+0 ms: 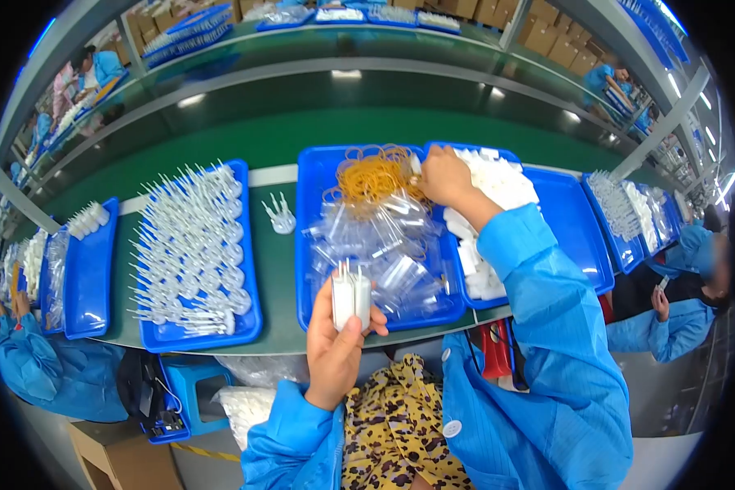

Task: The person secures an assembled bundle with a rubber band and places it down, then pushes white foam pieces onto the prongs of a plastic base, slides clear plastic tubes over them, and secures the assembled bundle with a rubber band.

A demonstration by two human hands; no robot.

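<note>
In my left hand [335, 351] I hold a small bundle of white plastic pieces [351, 300] upright, thin prongs sticking up from the top. The thumb lies across the front and the fingers wrap behind. My right hand [446, 176] is closed in a pinch beside the heap of amber rubber bands [374, 175]; its fingertips are partly hidden, so what they grip is unclear. Below the bands, clear plastic sleeves [376, 237] fill the same blue tray [305, 163]. Just right of it, white blocks [498, 188] fill another tray, partly covered by my right forearm.
A tray of white pronged parts [192, 245] stands at left, with a few loose parts [280, 216] beside it on the green table [278, 327]. A blue tray [567, 229] is at right. Co-workers in blue sit on both sides; a stool [196, 392] is below left.
</note>
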